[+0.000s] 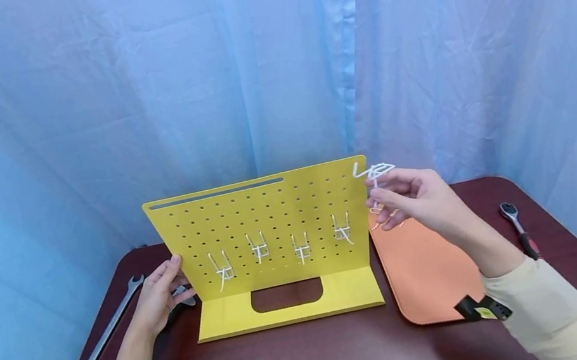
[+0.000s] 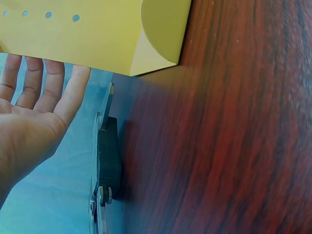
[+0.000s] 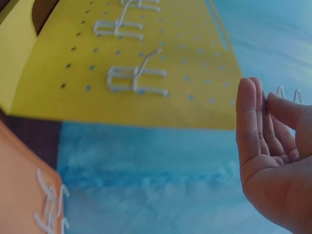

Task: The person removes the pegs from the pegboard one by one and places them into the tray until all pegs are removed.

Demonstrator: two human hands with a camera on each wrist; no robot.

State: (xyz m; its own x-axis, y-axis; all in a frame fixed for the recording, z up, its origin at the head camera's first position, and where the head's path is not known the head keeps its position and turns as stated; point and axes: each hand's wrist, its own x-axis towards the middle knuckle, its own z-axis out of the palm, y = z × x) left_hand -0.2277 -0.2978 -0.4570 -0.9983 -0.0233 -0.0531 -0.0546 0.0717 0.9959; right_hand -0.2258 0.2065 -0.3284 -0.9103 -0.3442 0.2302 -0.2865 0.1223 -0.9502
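Observation:
A yellow pegboard (image 1: 316, 174) stands upright on its own base, with several white wire hooks (image 1: 258, 251) fixed across its lower half. My left hand (image 1: 154, 300) holds its left edge, thumb at the front and fingertips behind the panel (image 2: 97, 39). By the upper right corner, my right hand (image 1: 424, 194) pinches a loose white wire hook (image 1: 378, 170) between thumb and fingers. The right wrist view shows this hand (image 3: 278, 161) beside the board's edge, the hook mostly hidden behind it; two prongs (image 3: 297, 95) stick out past the thumb.
Right of the board lies an orange tray (image 1: 433, 277) with more white hooks (image 3: 48, 202) at its far end. A ratchet (image 1: 515, 223) lies beyond it. On the left are a long wrench (image 1: 109, 334) and a dark-bodied metal tool (image 2: 108, 151). Blue curtains (image 1: 246, 71) hang behind the table.

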